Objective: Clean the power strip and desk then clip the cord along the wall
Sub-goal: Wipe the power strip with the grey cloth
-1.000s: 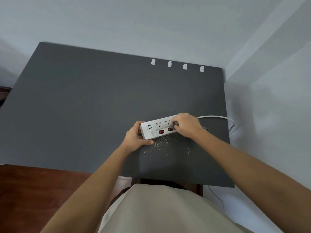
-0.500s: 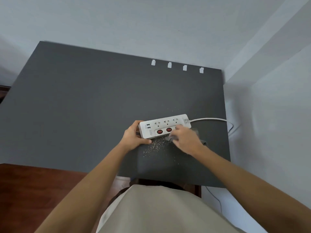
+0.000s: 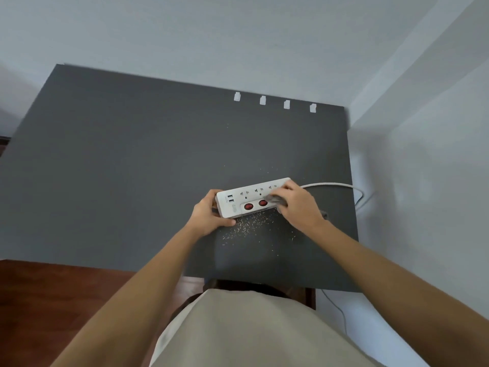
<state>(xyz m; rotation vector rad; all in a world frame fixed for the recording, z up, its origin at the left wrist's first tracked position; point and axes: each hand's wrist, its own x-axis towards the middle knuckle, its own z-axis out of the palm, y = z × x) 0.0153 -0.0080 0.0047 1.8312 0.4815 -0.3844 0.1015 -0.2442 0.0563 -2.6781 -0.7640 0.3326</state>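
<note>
A white power strip (image 3: 246, 198) with two red switches lies on the dark grey desk (image 3: 132, 168). My left hand (image 3: 207, 217) grips the strip's left end. My right hand (image 3: 297, 205) presses a grey cloth (image 3: 275, 199) onto the strip's right half, covering the outlets there. The white cord (image 3: 330, 184) runs from the strip's right end off the desk's right edge. Pale crumbs (image 3: 251, 226) lie scattered on the desk just in front of the strip. Several white cord clips (image 3: 263, 100) sit in a row along the desk's far edge by the wall.
The desk stands in a corner, with a white wall behind and another close on the right. A brown wooden floor (image 3: 53, 300) shows at lower left. The cord hangs down between desk and right wall.
My right hand with the cloth swept down off the strip's front edge, then came back up onto its right half. More crumbs lie in front of the strip. My left hand kept its hold.
</note>
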